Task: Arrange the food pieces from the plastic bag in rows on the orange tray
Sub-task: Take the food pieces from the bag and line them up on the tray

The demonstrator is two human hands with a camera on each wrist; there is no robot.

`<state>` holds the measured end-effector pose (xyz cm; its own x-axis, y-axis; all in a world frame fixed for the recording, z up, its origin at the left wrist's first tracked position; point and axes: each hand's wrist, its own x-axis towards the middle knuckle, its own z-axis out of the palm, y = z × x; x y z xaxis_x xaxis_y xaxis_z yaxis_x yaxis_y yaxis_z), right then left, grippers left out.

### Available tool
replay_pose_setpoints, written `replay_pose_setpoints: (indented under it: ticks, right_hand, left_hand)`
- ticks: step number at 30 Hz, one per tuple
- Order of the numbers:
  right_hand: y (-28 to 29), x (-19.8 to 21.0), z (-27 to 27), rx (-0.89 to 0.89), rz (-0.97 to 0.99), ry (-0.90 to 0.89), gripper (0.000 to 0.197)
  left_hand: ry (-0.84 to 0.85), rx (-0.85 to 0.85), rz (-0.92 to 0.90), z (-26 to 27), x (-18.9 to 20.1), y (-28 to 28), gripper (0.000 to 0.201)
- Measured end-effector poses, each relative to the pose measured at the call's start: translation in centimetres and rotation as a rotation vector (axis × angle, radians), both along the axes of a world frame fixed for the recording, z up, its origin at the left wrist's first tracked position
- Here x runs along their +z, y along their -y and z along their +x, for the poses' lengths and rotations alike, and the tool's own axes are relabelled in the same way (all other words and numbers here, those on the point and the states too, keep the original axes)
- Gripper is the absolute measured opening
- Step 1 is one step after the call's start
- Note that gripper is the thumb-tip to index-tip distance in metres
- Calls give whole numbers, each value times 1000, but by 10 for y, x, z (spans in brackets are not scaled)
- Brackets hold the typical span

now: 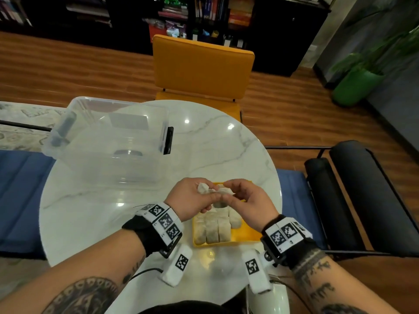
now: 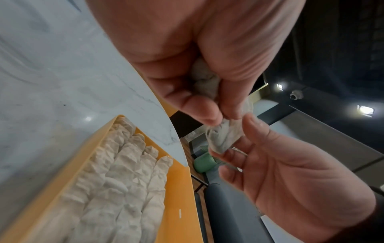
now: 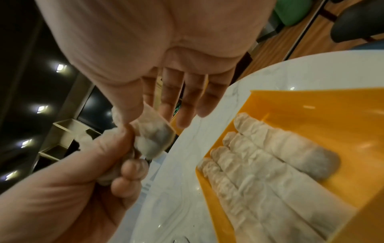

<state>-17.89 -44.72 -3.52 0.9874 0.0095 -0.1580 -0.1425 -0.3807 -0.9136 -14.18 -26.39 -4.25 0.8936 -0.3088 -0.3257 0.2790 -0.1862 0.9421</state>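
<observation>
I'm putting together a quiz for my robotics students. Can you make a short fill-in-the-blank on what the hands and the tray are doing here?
1. The food pieces lie side by side in a tray coloured ____.
2. The tray sits on a round table with a ____ pattern.
3. The left hand and right hand together hold one ____ above the tray.
4. Beyond the hands stands an empty clear plastic ____.

Missing words: orange; marble; food piece; bin

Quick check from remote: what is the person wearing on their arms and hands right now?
Both hands are bare: left hand, right hand. Each wrist carries a black strap with white blocks printed with black square code markers, and a thin black cable trails from the left unit. No sleeves; dark tattoos cover both forearms.
</observation>
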Motion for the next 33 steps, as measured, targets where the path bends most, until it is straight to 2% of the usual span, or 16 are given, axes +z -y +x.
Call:
replay_pose_setpoints:
  ticks: [2,5,7,9,11,13,17,20,23,33]
  right_hand:
    - [9,2,5,34,-34,0,12]
    - [21,-2,9,30,-111,-21,17]
    - [32,-6,13,-9,-190,-37,4]
    - [45,-15,16,-5,-299,-100,7]
    - [50,-23,15,106,-451,-236,7]
    - [47,-34,14,243,-607,-360,12]
    - [35,-54,17,405,-824,-494,20]
    - [28,-64,23,450,-915,-572,18]
    - [26,-72,27,463,-1008,-591,25]
    - [23,-79,37,351,-979,-542,20]
  left_hand:
    - [2,-37,27,2,-2,7,12]
    - [7,-72,62,3,-6,13,7]
    - [-12,-18,111,6,-16,9,5]
    - [5,39,279,10,-31,-1,7]
    - [61,16,549,10,-47,-13,16]
    - [43,21,662,5,-58,-20,24]
    - [5,-47,722,-4,-74,-20,34]
    - [5,-76,742,-5,-78,-17,36]
    - [4,-68,738,-5,-78,-16,39]
    - [-43,-72,726,-4,-77,-18,40]
